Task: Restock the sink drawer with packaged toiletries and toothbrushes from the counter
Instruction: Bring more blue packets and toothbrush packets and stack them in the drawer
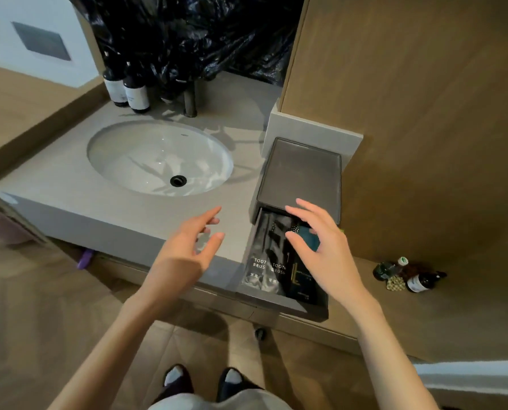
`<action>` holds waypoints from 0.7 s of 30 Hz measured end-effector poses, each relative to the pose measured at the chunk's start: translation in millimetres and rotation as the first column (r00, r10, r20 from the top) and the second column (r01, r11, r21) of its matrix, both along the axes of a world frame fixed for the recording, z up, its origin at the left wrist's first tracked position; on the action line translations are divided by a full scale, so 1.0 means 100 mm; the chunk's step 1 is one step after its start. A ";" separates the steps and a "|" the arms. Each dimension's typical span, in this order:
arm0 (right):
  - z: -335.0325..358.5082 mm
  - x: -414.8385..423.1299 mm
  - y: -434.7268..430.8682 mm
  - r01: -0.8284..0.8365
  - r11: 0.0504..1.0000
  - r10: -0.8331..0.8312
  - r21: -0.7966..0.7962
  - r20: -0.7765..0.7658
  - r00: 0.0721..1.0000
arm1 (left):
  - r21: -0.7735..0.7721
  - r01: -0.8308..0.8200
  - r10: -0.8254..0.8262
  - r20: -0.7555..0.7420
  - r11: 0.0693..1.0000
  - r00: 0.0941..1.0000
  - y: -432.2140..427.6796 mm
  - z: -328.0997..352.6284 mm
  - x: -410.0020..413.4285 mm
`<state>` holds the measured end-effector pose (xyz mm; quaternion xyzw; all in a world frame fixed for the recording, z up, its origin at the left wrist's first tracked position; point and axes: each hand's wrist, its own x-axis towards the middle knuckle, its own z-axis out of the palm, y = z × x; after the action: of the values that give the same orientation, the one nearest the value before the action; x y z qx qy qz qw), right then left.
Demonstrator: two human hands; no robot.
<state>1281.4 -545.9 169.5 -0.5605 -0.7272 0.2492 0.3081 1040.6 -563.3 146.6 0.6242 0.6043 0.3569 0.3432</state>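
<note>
A grey bathroom counter (69,179) with an oval sink (158,155) runs along a wood-panelled wall, and at its right end the drawer (321,309) stands pulled out beneath a dark lidded box (300,173). The drawer already holds two toothbrush packets (264,267) on its left, a dark carton (301,282) beside them and a teal packet (313,241) further back. The right hand (323,247) hovers over that teal packet with fingers spread and relaxed, gripping nothing; whether the thumb touches the packet cannot be told. The left hand (184,255) is likewise open and empty, poised above the counter's front edge, where a small clear item (202,241) lies blurred beneath the fingers. The step looks like settling goods into the drawer, late in the restock. The next move likely calls for picking up that clear item and laying it in the free space without shifting the packets, then pushing the drawer in. Two dark bottles (128,90) and a tap (190,102) stand behind the sink under black plastic sheeting (187,34), well clear of the work. More bottles (409,276) sit on a ledge to the right. The lidded box overhangs the drawer's rear, narrowing access there.
</note>
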 end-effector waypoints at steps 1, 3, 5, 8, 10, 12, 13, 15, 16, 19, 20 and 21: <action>0.01 -0.09 0.00 -0.001 1.000 0.001 0.007 -0.031 1.000 | 0.008 -0.054 0.053 0.074 0.999 0.996 -0.07 -0.02 -0.09; 0.02 -0.30 -0.02 0.009 1.000 -0.008 0.009 -0.095 0.995 | -0.006 -0.144 0.142 0.180 0.990 0.973 -0.22 -0.06 -0.32; -0.01 -0.54 -0.05 0.039 0.999 -0.042 -0.020 -0.176 0.983 | -0.028 -0.208 0.209 0.224 0.978 0.952 -0.35 -0.13 -0.58; -0.14 -0.97 -0.08 0.045 0.994 -0.068 -0.099 -0.236 0.969 | -0.042 -0.272 0.274 0.243 0.961 0.930 -0.53 -0.28 -1.06; -0.21 -1.31 -0.08 0.024 0.990 -0.061 -0.141 -0.269 0.961 | -0.066 -0.293 0.300 0.241 0.954 0.923 -0.63 -0.39 -1.43; -0.27 -1.70 -0.10 -0.008 0.986 -0.040 -0.167 -0.282 0.959 | -0.090 -0.297 0.310 0.213 0.951 0.927 -0.70 -0.50 -1.84; -0.30 -1.91 -0.10 -0.023 0.984 -0.027 -0.177 -0.274 0.961 | -0.102 -0.298 0.313 0.196 0.949 0.929 -0.74 -0.56 -2.06; -0.35 -2.36 -0.09 -0.045 0.978 -0.009 -0.204 -0.257 0.966 | -0.139 -0.294 0.316 0.178 0.945 0.932 -0.82 -0.66 -2.51; -0.38 -2.60 -0.08 -0.055 0.975 -0.002 -0.218 -0.253 0.967 | -0.155 -0.288 0.312 0.163 0.945 0.936 -0.86 -0.69 -2.76; -0.43 -3.20 0.02 -0.058 0.970 -0.003 -0.238 -0.248 0.969 | -0.185 -0.291 0.316 0.123 0.939 0.941 -0.91 -0.74 -3.43; -0.43 -3.42 0.06 -0.055 0.969 -0.006 -0.240 -0.246 0.969 | -0.186 -0.307 0.331 0.114 0.933 0.937 -0.90 -0.73 -3.68; -0.41 -3.62 0.11 -0.059 0.969 -0.002 -0.238 -0.248 0.969 | -0.180 -0.330 0.351 0.104 0.927 0.930 -0.86 -0.71 -3.92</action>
<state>919.3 -535.4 128.6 -0.5483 -0.6552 0.4086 0.3212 648.7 -649.5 75.3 0.4548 0.7057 0.4029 0.3645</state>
